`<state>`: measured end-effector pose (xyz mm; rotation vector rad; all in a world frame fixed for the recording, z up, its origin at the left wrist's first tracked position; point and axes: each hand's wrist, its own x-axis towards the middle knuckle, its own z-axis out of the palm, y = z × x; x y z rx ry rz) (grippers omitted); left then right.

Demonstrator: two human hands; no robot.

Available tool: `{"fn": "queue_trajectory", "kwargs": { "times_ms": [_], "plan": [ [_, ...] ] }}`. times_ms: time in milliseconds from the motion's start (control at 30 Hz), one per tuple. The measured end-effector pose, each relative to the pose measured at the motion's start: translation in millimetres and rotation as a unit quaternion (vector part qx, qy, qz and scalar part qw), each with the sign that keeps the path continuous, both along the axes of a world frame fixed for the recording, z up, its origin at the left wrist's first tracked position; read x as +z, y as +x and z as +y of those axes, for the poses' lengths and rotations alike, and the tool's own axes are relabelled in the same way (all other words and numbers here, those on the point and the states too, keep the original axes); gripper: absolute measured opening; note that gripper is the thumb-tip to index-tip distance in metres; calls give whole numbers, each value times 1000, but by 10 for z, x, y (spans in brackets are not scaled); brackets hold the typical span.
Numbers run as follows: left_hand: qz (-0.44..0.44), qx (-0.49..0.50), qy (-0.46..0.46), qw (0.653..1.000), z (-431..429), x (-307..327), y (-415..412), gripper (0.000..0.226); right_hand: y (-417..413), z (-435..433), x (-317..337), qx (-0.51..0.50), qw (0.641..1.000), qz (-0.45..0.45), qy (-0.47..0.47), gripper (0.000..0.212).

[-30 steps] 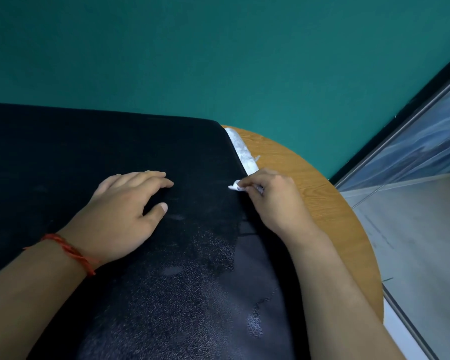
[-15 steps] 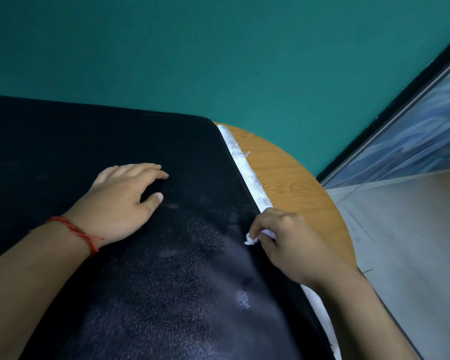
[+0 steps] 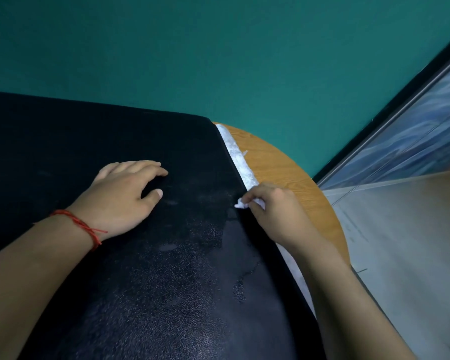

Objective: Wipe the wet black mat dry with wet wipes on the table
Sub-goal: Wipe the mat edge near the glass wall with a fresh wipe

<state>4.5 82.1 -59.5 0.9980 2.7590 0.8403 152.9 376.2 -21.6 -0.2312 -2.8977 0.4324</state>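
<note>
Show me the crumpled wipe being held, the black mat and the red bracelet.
wipe (image 3: 241,204), head view, on its crumpled white tip at the mat's edge.
mat (image 3: 89,131), head view, on its bare far surface.
bracelet (image 3: 82,226), head view, on the cord across the wrist.

mat (image 3: 120,268) on table (image 3: 283,165), wipe (image 3: 242,204) at mat's right edge

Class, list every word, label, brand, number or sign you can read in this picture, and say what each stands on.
None: no writing can be read anywhere. The black mat, the white wipe pinched in the right hand, the wooden table, the teal wall and the red wrist thread all bear no print.
</note>
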Motion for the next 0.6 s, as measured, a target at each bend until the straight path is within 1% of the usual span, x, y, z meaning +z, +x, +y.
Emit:
{"fn": "queue_trajectory", "kwargs": {
  "times_ms": [133,233,433,600],
  "plan": [
    [-2,4,5,1000,-1,-4,-2,45,-226,-91,-65,-38,999,16,-20,25],
    [0,7,9,1000,1,-7,8,44,-147,-263,-69,-6,999,5,-46,26],
    [7,-1,0,1000,4,-21,-16,45,413,-598,30,65,991,-45,-112,27],
    [7,0,2,1000,-9,-11,15,44,931,-815,62,99,980,-82,-155,29]
  ]
}}
